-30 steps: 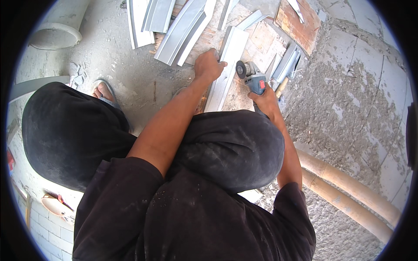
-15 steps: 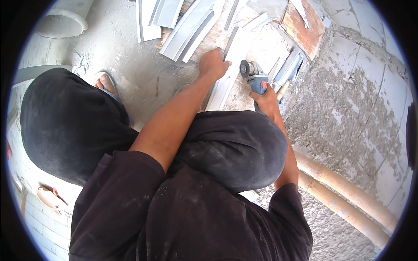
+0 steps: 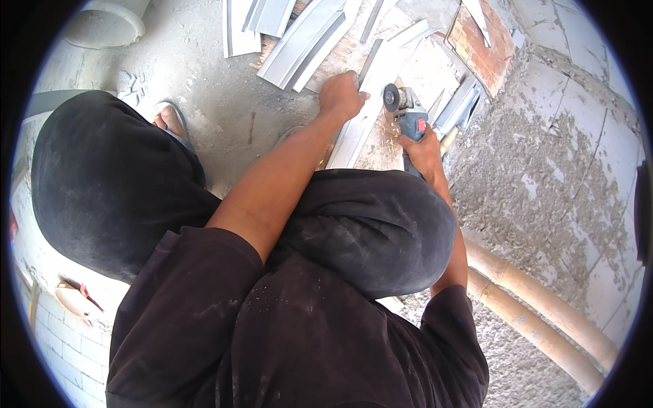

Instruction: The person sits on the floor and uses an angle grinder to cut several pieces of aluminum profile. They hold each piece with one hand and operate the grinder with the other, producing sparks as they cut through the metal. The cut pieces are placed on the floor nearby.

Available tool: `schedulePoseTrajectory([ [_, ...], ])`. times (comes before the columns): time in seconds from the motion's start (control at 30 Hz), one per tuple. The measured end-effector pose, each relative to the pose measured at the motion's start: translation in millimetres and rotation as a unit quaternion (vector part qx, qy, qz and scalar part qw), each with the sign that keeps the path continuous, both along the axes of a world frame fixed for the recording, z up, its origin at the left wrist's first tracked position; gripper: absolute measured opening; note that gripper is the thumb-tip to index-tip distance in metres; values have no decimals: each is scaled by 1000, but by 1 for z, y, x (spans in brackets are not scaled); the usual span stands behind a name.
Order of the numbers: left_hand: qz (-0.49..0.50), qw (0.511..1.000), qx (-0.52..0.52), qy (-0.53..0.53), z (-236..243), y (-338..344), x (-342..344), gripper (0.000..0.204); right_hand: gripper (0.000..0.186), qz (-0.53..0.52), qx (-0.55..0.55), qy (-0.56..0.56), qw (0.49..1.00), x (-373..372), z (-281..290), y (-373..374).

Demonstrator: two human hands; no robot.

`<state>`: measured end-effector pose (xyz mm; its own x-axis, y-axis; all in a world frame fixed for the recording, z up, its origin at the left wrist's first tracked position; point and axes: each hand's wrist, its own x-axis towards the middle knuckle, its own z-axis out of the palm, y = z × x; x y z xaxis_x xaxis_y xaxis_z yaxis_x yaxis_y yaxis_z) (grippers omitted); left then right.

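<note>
My right hand (image 3: 424, 153) is wrapped round the body of a blue-grey angle grinder (image 3: 410, 124) with a red switch. Its disc (image 3: 391, 98) stands on edge at the right side of a long pale metal profile (image 3: 349, 141). Small orange sparks show below the disc and near my knee. My left hand (image 3: 341, 96) is closed on the profile's left edge, its thumb reaching over the top. The profile's near end is hidden behind my knee.
Several bent metal profiles (image 3: 303, 47) lie beyond my left hand on a worn wooden board. A brown board (image 3: 481, 42) lies far right. Two bamboo poles (image 3: 537, 292) lie at my right on rough concrete. A bucket-like container (image 3: 105, 30) is far left; my sandalled foot (image 3: 170, 122) rests nearby.
Sparks now show near the grinder and beside my knee, where none showed before. The grinder and my left hand sit slightly farther right in the view, as does the scene around them.
</note>
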<state>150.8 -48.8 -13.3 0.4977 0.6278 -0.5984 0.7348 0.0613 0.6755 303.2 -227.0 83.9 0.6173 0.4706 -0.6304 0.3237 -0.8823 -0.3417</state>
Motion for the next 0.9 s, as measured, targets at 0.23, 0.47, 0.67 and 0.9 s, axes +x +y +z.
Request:
schedulePoseTrajectory([
  [0.23,1,1000,2,-7,-4,0,-1,36,69,13,-35,-3,999,-3,4,1],
  [0.47,-3,1000,10,-8,-2,2,-1,37,65,-4,31,-6,999,-3,6,22],
  [0.67,0,1000,0,-1,-3,0,-1,38,63,7,24,-17,1000,-3,2,13],
  [0.9,5,1000,4,-3,-3,0,-2,39,64,-14,11,-7,1000,-3,4,20],
])
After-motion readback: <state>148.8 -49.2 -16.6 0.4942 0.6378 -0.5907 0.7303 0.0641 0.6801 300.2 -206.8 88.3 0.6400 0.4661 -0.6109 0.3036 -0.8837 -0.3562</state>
